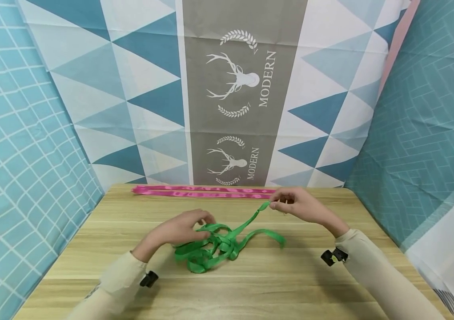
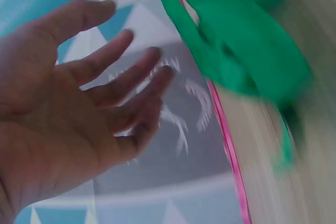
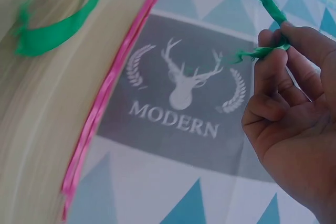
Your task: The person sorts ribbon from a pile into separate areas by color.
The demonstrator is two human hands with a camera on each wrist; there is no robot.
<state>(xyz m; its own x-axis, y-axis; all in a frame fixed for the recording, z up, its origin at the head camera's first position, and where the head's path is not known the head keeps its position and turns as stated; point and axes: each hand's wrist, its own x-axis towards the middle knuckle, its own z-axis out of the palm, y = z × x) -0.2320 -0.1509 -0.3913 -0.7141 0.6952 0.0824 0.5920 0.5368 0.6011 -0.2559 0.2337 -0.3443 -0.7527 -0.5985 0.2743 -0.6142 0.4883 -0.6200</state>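
One left hand (image 1: 180, 229): fingers spread loosely and a little bent, holding nothing; it sits just beside the green heap, a spot that would suit steadying the loops.
Pink ribbon (image 1: 206, 194): two strands laid nearly straight along the far edge of the table (image 1: 251, 289), probably set there to stay out of the work area.
Green ribbon (image 1: 227, 244): heaped in loops on the table between the hands, with what looks like a knot or tight crossing at its right side.
Loose tail (image 1: 264, 231): bends rightward from the heap, held by neither hand.
Right hand (image 1: 300, 205): thumb and forefinger closed in a pinch near the green ribbon's other end, a bit poking past; the raised hold seems meant to draw that length clear of the loops.
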